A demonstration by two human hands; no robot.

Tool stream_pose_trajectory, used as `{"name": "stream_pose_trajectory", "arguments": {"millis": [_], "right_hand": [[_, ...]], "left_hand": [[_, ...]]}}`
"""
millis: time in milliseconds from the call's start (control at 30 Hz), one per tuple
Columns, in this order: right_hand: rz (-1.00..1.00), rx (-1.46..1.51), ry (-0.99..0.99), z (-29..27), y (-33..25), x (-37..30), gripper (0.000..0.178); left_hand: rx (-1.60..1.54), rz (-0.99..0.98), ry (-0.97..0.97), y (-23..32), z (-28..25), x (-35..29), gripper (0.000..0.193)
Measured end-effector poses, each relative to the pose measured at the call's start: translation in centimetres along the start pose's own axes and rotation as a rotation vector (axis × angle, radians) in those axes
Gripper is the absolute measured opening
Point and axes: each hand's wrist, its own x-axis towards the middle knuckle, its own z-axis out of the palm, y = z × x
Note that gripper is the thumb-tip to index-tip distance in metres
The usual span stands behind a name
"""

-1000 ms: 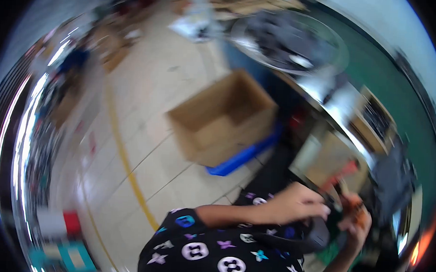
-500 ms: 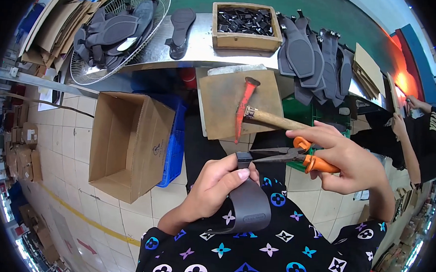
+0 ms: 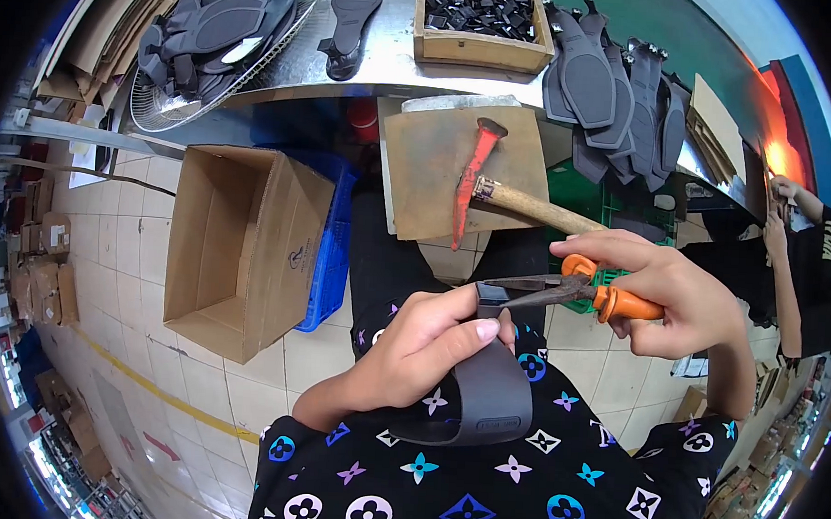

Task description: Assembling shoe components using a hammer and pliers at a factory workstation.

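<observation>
My left hand (image 3: 427, 341) is closed around a dark grey sandal (image 3: 501, 388), whose sole curves down over my lap. Just above my thumb, the strap's end carries a square black buckle (image 3: 491, 297). Orange-handled pliers (image 3: 574, 285) are gripped in my right hand (image 3: 681, 294), their jaws touching or very close to the buckle's two sides. Beyond my hands, a red-headed hammer (image 3: 473, 183) with a wooden handle lies on a brown board (image 3: 421, 145). The handle's near end passes behind my right hand.
A wooden box (image 3: 483, 52) of small black pieces stands on the metal bench (image 3: 388, 65). Grey sandals hang at its right; one sandal (image 3: 355, 17) and a wire basket (image 3: 300, 42) of sandals are at left. A cardboard carton (image 3: 284, 253) stands left. Another person (image 3: 814, 280) works at far right.
The pliers' jaws have come nearer together and moved up against the buckle. My left hand and the sandal have shifted slightly right. The bench sits higher in the view.
</observation>
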Motion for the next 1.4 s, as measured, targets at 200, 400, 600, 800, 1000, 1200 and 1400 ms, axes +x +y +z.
{"name": "stream_pose_trajectory", "arguments": {"millis": [200, 400, 600, 800, 1000, 1200, 1400], "right_hand": [[0.044, 0.025, -0.018, 0.4, 0.3, -0.6, 0.024], [0.005, -0.053, 0.046, 0.9, -0.2, -0.9, 0.028], [0.069, -0.098, 0.109, 1.1, -1.6, -0.8, 0.029], [0.158, -0.103, 0.205, 2.1, -3.0, -0.9, 0.031], [0.193, -0.143, 0.192, 2.2, -3.4, -0.9, 0.033], [0.234, -0.173, 0.184, 2.3, -4.3, -0.7, 0.031], [0.255, -0.178, 0.174, 2.4, -4.8, -0.7, 0.031]], "left_hand": [[-0.003, -0.075, -0.004, 1.0, 0.5, 0.0, 0.033], [0.013, -0.098, -0.001, 1.0, 0.7, 0.1, 0.034], [0.003, -0.096, 0.027, 0.4, 0.6, 0.1, 0.032], [0.035, -0.115, 0.086, 0.5, 0.7, 0.0, 0.031], [0.074, -0.109, 0.107, 0.4, 0.9, 0.1, 0.030], [0.075, -0.163, 0.113, 0.7, 0.7, 0.0, 0.028], [0.096, -0.114, 0.136, 0.6, 0.7, -0.1, 0.029]]}}
